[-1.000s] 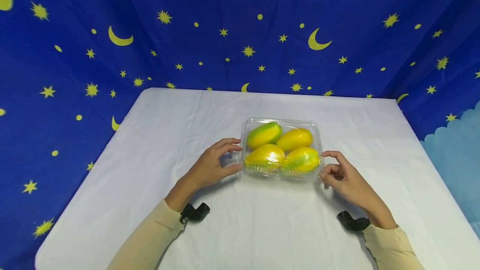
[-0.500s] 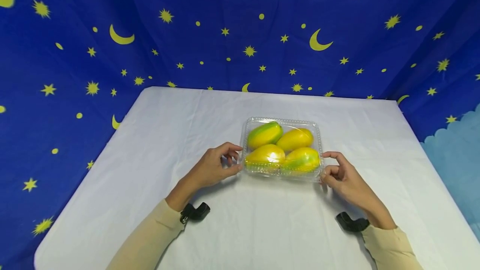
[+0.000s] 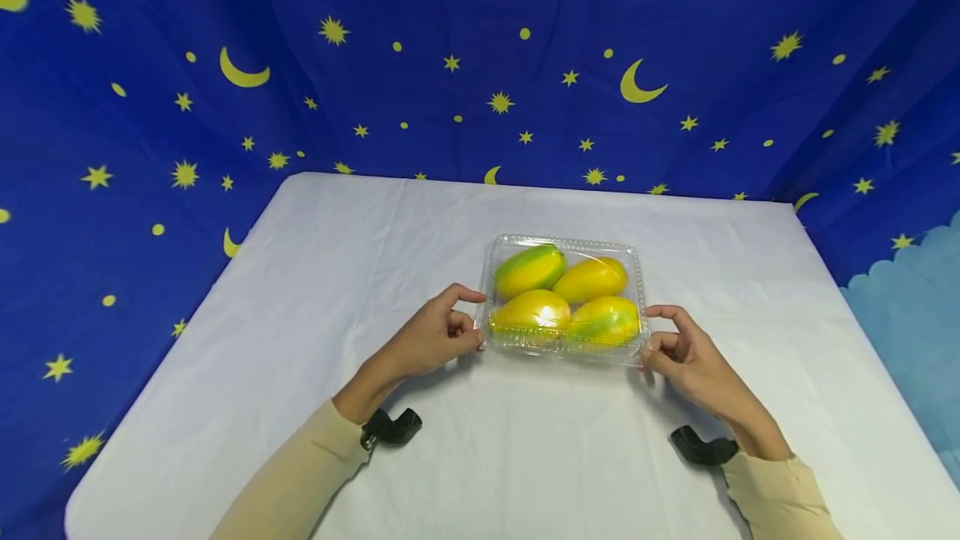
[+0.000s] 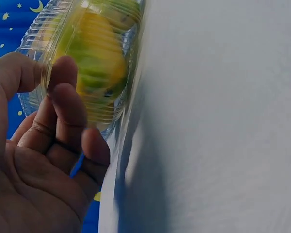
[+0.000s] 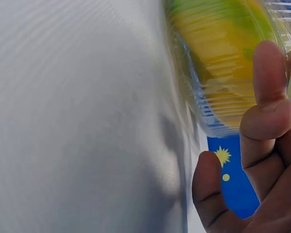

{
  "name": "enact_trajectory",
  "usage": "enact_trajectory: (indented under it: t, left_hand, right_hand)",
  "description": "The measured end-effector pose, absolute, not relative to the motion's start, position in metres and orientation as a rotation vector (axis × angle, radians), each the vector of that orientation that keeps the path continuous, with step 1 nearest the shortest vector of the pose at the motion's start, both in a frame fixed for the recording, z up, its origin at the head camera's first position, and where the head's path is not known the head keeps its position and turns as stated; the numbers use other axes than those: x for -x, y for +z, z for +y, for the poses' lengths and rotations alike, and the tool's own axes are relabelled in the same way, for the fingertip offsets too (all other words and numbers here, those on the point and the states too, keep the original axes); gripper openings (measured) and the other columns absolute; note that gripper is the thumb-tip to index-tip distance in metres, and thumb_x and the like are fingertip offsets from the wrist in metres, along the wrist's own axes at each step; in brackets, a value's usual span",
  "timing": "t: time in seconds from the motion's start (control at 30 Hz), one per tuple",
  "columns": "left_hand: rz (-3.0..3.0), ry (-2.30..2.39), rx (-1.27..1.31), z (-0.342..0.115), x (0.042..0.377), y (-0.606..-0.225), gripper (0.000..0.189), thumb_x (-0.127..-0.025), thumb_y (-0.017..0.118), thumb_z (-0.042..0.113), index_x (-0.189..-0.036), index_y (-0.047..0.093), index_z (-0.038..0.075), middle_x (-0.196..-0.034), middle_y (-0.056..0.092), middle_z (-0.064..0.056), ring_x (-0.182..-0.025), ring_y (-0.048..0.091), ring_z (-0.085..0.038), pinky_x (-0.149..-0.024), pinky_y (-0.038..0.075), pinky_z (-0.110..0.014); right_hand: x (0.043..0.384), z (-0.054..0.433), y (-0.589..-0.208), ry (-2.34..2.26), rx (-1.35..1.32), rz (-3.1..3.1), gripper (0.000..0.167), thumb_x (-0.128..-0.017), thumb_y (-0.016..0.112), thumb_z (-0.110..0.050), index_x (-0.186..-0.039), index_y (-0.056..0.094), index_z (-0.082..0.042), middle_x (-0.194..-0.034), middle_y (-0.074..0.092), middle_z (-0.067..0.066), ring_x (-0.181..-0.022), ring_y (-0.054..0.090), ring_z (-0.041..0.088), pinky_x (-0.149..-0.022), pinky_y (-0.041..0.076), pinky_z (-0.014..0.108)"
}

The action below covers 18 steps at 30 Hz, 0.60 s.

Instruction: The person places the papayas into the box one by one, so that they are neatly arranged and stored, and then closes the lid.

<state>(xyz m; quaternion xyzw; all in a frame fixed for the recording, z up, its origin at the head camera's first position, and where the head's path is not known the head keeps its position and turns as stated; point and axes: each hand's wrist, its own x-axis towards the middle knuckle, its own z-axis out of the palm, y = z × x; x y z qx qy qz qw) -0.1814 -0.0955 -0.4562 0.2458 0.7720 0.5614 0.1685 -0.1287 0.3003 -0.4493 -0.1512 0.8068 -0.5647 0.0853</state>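
A clear plastic clamshell box [image 3: 562,241] lies closed on the white-covered table. Inside it are several yellow-green mangoes [image 3: 528,271], set in two rows. My left hand [image 3: 431,336] pinches the rim at the box's left near corner, index finger stretched along the left edge. On the opposite side, my right hand [image 3: 693,361] holds the right near corner between thumb and bent fingers, its index finger at the edge. In the left wrist view, the thumb and fingertips meet at the rim flange [image 4: 47,73]. The right wrist view has the fingers [image 5: 269,73] against the ribbed side.
White cloth covers the table [image 3: 510,457], its far edge behind the box. A blue curtain [image 3: 420,15] with yellow stars and moons hangs at the back and sides. Black wrist cameras [image 3: 393,427] sit below both hands.
My left hand's fingers have curled from spread along the box's side to a pinch at its near corner. The right hand keeps its hold, and the box has barely moved.
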Motion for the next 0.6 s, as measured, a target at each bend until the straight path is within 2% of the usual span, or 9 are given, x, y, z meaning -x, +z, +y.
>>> enact_trajectory:
  t: [0.1, 0.23, 0.6]
  left_hand:
    - [2.153, 1.614, -0.673, -0.0945, 0.1808, -0.4532, 0.051, -0.097, 0.065, 0.013, -0.142, 0.042, 0.012, -0.088, 0.072, -0.018, -0.076, 0.066, -0.035, -0.059, 0.042, -0.024]
    - [2.139, 1.622, -0.64, -0.0935, 0.1804, -0.4516, 0.05, -0.097, 0.064, 0.011, -0.142, 0.043, 0.012, -0.088, 0.071, -0.02, -0.081, 0.068, -0.035, -0.058, 0.04, -0.023]
    - [2.207, 1.615, -0.618, -0.0931, 0.1801, -0.4535, 0.049, -0.096, 0.065, 0.016, -0.141, 0.047, 0.019, -0.087, 0.074, -0.005, -0.081, 0.069, -0.03, -0.062, 0.048, -0.027]
  right_hand:
    - [0.129, 0.3007, -0.4492, -1.692, 0.438, 2.402, 0.048, -0.099, 0.057, 0.0, -0.14, 0.034, -0.009, -0.082, 0.066, 0.012, -0.075, 0.066, 0.025, -0.068, 0.052, 0.03]
    - [0.1292, 0.3019, -0.4488, -1.679, 0.399, 2.407, 0.048, -0.099, 0.058, -0.002, -0.141, 0.034, -0.009, -0.083, 0.066, 0.011, -0.078, 0.067, 0.027, -0.072, 0.054, 0.029]
    - [0.1296, 0.305, -0.4483, -1.632, 0.372, 2.438, 0.049, -0.101, 0.058, -0.006, -0.143, 0.033, -0.01, -0.088, 0.071, 0.009, -0.08, 0.067, 0.027, -0.074, 0.052, 0.026]
